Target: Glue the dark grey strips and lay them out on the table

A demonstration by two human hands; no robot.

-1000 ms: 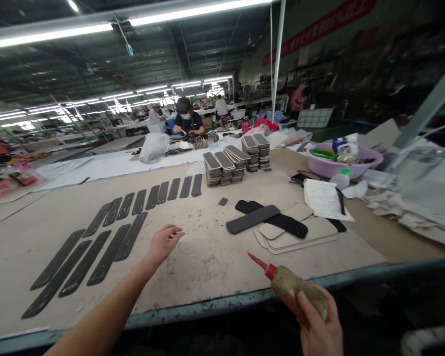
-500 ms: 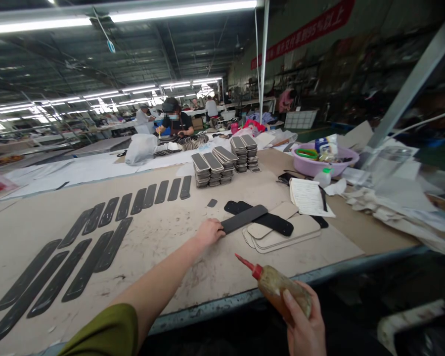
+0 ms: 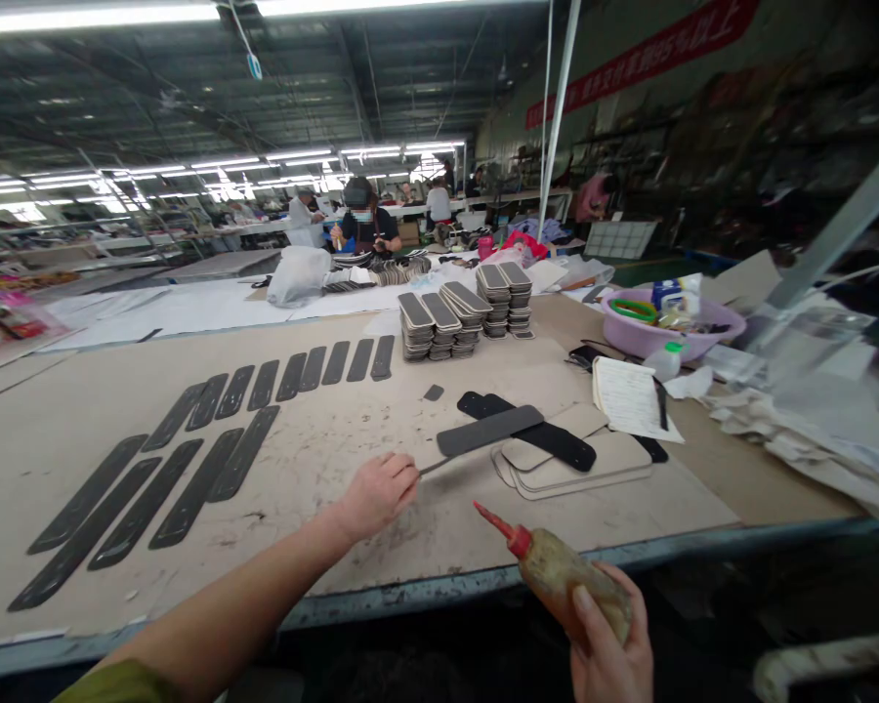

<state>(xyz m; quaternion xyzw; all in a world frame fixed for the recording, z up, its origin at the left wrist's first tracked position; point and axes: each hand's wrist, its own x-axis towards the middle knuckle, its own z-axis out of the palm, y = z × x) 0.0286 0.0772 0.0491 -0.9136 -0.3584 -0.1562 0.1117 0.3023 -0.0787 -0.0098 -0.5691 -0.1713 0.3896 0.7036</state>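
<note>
My left hand pinches one end of a thin grey strip, seen nearly edge-on just above the table. Right behind it, another flat grey strip lies across black strips and beige rounded panels. My right hand is wrapped round a squeeze bottle with a red nozzle and brownish contents, which look like glue. The bottle tilts up to the left, its tip apart from the strip. To the left, several dark strips with a shiny wet-looking surface lie in rows.
Stacks of grey-topped pieces stand at the table's middle back. On the right are a notebook, a purple basin and crumpled cloth. A metal post rises there. A co-worker sits beyond.
My left hand has drawn back leftward and toward me, lifting a strip off the pile and tilting it edge-on. The right hand still grips the bottle. The view has shifted a little left.
</note>
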